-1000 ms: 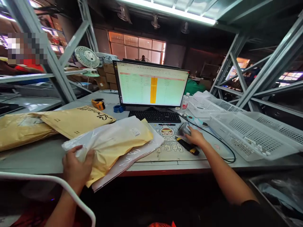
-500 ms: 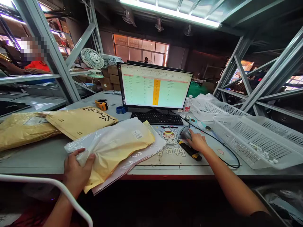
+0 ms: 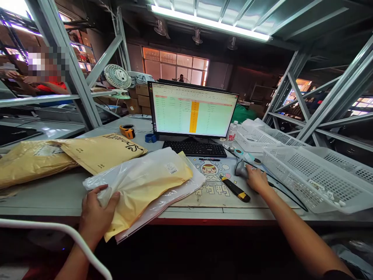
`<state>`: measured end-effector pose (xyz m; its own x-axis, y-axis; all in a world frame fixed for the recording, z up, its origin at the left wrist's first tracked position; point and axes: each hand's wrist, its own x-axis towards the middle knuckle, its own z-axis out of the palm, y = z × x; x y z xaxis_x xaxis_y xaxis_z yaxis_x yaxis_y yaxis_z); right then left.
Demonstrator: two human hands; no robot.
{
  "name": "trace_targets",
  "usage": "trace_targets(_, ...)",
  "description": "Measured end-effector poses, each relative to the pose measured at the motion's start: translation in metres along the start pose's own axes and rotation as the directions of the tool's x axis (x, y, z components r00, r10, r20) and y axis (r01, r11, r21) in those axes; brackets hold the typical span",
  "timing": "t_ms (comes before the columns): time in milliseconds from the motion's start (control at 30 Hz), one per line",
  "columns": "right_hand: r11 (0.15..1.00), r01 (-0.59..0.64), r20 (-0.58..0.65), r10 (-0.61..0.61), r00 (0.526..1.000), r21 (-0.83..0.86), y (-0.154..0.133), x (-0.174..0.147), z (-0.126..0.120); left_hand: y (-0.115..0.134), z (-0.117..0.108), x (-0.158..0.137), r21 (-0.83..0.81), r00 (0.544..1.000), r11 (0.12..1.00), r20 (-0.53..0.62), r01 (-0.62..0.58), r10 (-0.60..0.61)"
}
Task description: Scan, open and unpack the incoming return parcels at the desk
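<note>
My left hand [image 3: 99, 212] is closed on the near left edge of a plastic-wrapped parcel [image 3: 145, 182], white above and yellow below, with a small barcode label. Flat bags lie beneath that parcel and reach past the table's front edge. Over on the right, my right hand [image 3: 256, 178] grips a grey corded barcode scanner [image 3: 241, 168] low over the desk mat [image 3: 204, 198]; part of the scanner is hidden by the fingers. A black and yellow utility knife [image 3: 235, 188] lies on the mat, left of that hand.
Yellow mailers [image 3: 101, 151] lie at left. A monitor [image 3: 192, 111] stands behind a black keyboard [image 3: 195, 149]. White perforated baskets [image 3: 314, 175] line the right side. Tape rolls, a bottle [image 3: 232, 134] and a small fan [image 3: 118, 77] are farther back. A white curved bar [image 3: 58, 225] crosses the lower left.
My right hand has moved right with the barcode scanner, away from the utility knife. The left hand keeps its hold on the parcel. The view has shifted slightly.
</note>
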<state>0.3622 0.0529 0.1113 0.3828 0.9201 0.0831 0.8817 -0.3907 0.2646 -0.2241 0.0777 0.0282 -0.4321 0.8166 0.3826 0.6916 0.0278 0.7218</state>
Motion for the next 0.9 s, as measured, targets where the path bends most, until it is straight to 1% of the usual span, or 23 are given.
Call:
trace_targets(67,1.000,-0.019,-0.030,0.018,0.999,-0.024,0.010,-0.004,0.002,-0.001,0.000,0.000,0.005,1.000,1.000,0.006,-0.007,0.007)
trace_targets(133,0.999,-0.007,-0.057,0.005,0.998,-0.032,0.007,-0.010,0.004,-0.001,0.001,0.000,0.012,1.000,1.000,0.002,-0.015,0.015)
trace_targets(200,1.000,0.027,-0.062,-0.027,0.998,-0.005,-0.005,-0.017,0.003,0.000,0.002,0.000,0.018,1.000,1.000,-0.011,-0.018,0.018)
trace_targets(367,0.989,0.073,0.022,-0.077,0.997,0.131,-0.049,-0.022,0.000,0.005,-0.001,0.000,0.018,1.000,1.000,-0.002,-0.006,0.006)
trace_targets(433,0.980,0.090,0.017,-0.095,0.995,0.175,-0.059,-0.020,-0.002,0.006,-0.003,0.000,0.019,1.000,1.000,0.013,0.015,-0.015)
trace_targets(500,0.968,0.127,-0.008,-0.129,0.992,0.217,-0.061,-0.016,-0.004,0.006,-0.005,-0.001,0.013,1.000,1.000,0.019,0.023,-0.023)
trace_targets(567,0.955,0.148,-0.061,-0.137,0.989,0.256,-0.054,-0.011,-0.006,0.006,-0.006,-0.001,0.001,1.000,1.000,0.019,0.013,-0.013)
trace_targets(600,0.953,0.132,-0.103,-0.107,0.989,0.273,-0.046,-0.008,-0.006,0.006,-0.006,-0.001,-0.003,1.000,1.000,0.020,0.008,-0.008)
trace_targets(633,0.953,0.092,-0.146,-0.051,0.988,0.288,-0.036,-0.005,-0.005,0.006,-0.006,-0.001,-0.006,1.000,1.000,0.021,0.006,-0.006)
trace_targets(700,0.951,-0.043,-0.193,0.106,0.975,0.305,-0.011,0.001,0.001,0.006,-0.006,-0.002,-0.006,1.000,1.000,0.026,0.014,-0.014)
trace_targets(733,0.943,-0.120,-0.176,0.181,0.968,0.309,0.002,0.004,0.006,0.006,-0.005,-0.002,-0.008,0.999,1.000,0.030,0.020,-0.020)
trace_targets(800,0.920,-0.243,-0.071,0.276,0.958,0.309,0.025,0.008,0.019,0.005,-0.004,-0.002,-0.021,0.999,0.999,0.035,0.028,-0.027)
trace_targets(833,0.911,-0.273,-0.009,0.290,0.957,0.309,0.034,0.009,0.027,0.003,-0.003,-0.001,-0.031,0.999,0.999,0.032,0.028,-0.027)
trace_targets(900,0.907,-0.272,0.058,0.268,0.962,0.321,0.045,0.012,0.044,0.001,-0.001,0.000,-0.045,0.999,0.999,0.022,0.023,-0.022)
